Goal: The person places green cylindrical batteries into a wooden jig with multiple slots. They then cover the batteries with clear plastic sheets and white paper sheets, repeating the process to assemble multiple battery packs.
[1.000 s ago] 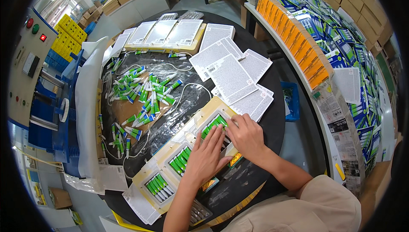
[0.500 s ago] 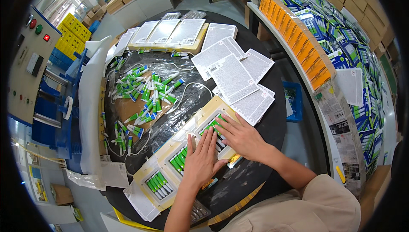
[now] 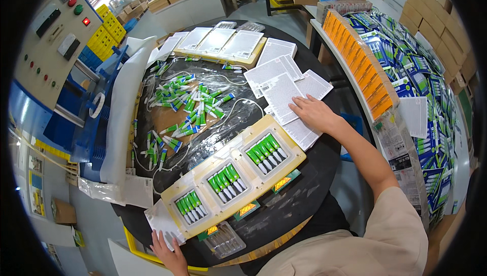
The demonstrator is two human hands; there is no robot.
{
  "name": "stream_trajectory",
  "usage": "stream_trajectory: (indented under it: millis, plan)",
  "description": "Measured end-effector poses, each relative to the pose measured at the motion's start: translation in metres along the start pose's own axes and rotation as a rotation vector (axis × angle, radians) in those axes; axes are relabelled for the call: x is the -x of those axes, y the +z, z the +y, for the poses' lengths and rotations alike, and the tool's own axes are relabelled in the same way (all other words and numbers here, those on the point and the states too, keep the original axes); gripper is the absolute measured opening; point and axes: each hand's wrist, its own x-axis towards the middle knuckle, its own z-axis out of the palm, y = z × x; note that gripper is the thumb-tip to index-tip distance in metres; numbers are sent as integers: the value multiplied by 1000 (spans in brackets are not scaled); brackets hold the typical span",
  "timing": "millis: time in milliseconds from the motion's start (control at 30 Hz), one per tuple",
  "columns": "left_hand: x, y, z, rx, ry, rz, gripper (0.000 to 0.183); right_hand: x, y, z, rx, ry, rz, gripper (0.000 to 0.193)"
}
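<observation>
In front of me lies a long yellowish tray [image 3: 200, 178] with three windows, each holding a row of green-and-white glue tubes [image 3: 227, 180]. My right hand [image 3: 315, 113] rests with fingers stretched on the fanned white printed cards [image 3: 278, 96] beyond the tray's right end. At the tray's left end, my left hand [image 3: 170, 255] has its fingers spread over the edge of another white card [image 3: 165, 221], which is partly under the tray. Neither hand visibly grips anything.
Loose glue tubes [image 3: 195, 106] lie heaped on the black round table [image 3: 324, 162]. A second tray [image 3: 248, 59] with cards stands at the far side. Clear plastic blisters [image 3: 224, 240] sit near the front edge. A control-panel machine [image 3: 56, 37] is left; packaged tubes [image 3: 406, 68] pile up right.
Both hands have left the tubes in the tray. The right hand moved out to the white cards, the left down to the card at the tray's left end. The view has shifted slightly.
</observation>
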Motion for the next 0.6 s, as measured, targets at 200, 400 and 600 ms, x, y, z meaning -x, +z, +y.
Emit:
stream_trajectory:
  millis: [200,400,600]
  plan:
    - [12,25,-23,-2,-5,11,58,15,-45,-12,-54,80,362,41]
    - [0,35,-30,28,43,-145,65,75,-77,-105,-194,-100,518,39]
    - [1,17,-35,162,104,-201,83,96,-46,-147,-135,-145,354,36]
